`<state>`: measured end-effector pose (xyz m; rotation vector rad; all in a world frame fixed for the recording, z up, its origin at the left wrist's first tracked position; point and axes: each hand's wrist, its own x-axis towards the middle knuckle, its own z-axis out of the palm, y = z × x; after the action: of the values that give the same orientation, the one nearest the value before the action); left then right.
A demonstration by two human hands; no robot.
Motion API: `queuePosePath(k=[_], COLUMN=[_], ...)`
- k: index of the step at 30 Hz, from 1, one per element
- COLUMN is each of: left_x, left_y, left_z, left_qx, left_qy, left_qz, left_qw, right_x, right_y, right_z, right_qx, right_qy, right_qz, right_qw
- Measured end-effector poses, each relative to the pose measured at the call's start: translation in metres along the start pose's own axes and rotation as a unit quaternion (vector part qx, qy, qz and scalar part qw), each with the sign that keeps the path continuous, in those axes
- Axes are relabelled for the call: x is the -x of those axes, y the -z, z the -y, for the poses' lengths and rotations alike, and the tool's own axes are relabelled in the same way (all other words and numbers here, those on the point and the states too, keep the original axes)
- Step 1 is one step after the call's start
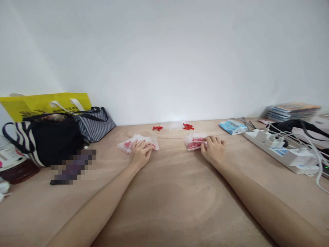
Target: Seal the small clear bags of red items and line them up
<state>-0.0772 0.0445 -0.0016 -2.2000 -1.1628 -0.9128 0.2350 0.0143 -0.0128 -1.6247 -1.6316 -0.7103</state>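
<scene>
My left hand (141, 152) lies palm down on a pile of clear plastic bags (127, 145) with pink-red pieces inside. Its fingers are stretched out across the pile. At the right, my right hand (214, 149) rests at the edge of a second pile of clear bags (192, 140), which hold rows of red pieces. The thumb and forefinger there are apart and touch the bags; the other fingertips are partly hidden. Beyond the hands are two small heaps of loose red pieces, one left heap (157, 128) and one right heap (188, 126), with flat clear bags (176, 126) between them.
On the left stand a black bag (56, 140), a striped bag (95, 125), a yellow bag (51, 103) and a jar of dark liquid (19, 169). To the right are a blue packet (233, 127), a power strip (280, 151) with cables and stacked books (294, 111).
</scene>
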Motion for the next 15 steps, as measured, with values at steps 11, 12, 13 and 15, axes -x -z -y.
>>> queuePosePath(k=[11, 12, 13, 15], left_x=[-0.001, 0.000, 0.001, 0.004], left_y=[0.005, 0.008, 0.011, 0.018], left_z=[-0.085, -0.083, -0.079, -0.070], left_qx=[0.241, 0.243, 0.243, 0.242], left_qy=[-0.076, -0.065, -0.055, -0.036], left_qz=[0.104, 0.113, 0.123, 0.135], left_qw=[0.962, 0.961, 0.961, 0.960], right_x=[0.012, 0.013, 0.014, 0.015], right_y=[0.025, 0.024, 0.023, 0.019], right_z=[0.043, 0.044, 0.044, 0.044], right_qx=[-0.209, -0.204, -0.197, -0.186], right_qy=[0.286, 0.285, 0.284, 0.292], right_qz=[0.158, 0.156, 0.150, 0.134], right_qw=[0.922, 0.924, 0.926, 0.928])
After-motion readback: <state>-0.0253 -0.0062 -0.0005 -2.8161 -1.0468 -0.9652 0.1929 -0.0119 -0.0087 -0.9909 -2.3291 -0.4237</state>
